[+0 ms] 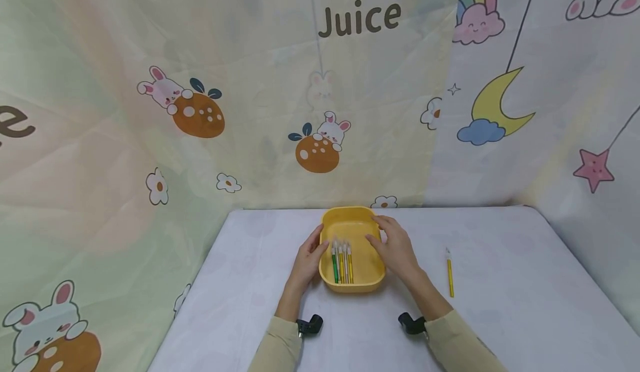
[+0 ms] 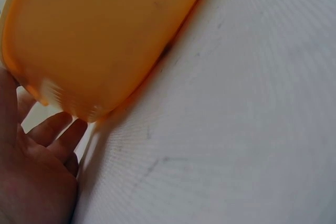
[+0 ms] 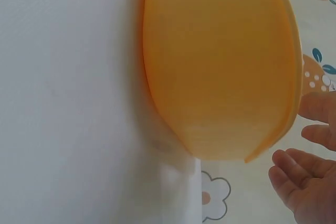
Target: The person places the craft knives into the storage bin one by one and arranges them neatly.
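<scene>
A shallow yellow plastic tray (image 1: 366, 266) with rounded corners sits on the table. Several slim pencil-like sticks (image 1: 342, 264), one green and the others mostly yellow with pale upper ends, lie side by side in its left half. My left hand (image 1: 306, 258) holds the tray's left side, its thumb at the rim; in the left wrist view, fingertips (image 2: 81, 124) meet the outer wall. At the far right part of the tray is my right hand (image 1: 397, 247), fingers spread and relaxed, thumb over the inside. The right wrist view shows its fingers (image 3: 286, 177) just off the rim.
A single yellow pencil-like stick (image 1: 450, 275) with a pale tip lies on the white table (image 1: 505, 305), right of my right hand. Behind the table's back edge hangs a printed cloth backdrop (image 1: 270, 105). Black cameras (image 1: 310, 325) are strapped at both wrists.
</scene>
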The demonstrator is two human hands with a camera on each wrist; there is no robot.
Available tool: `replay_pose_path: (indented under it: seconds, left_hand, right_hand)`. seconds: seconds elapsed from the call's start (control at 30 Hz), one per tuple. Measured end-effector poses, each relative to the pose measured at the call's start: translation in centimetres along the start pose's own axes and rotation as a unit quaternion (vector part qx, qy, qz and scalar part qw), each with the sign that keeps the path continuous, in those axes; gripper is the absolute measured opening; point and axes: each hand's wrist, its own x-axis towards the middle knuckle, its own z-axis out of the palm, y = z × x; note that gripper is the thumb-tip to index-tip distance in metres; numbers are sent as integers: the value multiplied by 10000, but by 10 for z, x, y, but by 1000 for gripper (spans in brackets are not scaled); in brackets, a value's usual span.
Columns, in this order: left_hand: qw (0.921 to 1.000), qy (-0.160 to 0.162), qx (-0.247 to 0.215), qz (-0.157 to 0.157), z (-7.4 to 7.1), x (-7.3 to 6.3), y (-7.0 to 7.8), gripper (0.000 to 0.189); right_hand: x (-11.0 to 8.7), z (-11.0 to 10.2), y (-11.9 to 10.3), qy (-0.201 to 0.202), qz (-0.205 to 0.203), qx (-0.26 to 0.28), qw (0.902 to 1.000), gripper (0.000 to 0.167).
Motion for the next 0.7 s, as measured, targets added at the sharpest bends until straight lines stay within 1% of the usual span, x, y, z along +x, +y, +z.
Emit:
replay_pose_path:
  seconds: [0.3,0.5,0.7]
  left_hand:
    - [10000,-16,-60,-10,0,0,1,54]
    - [10000,41,18,-9,-1,0,0,52]
    - [10000,29,56,-7,0,0,0,52]
  right_hand:
    - [-4,-10,10,101,4,5,9999,57]
    - [-7,-12,14,91,24,30,10000,58]
    - [-8,-14,23,3,238,-28,9997,59]
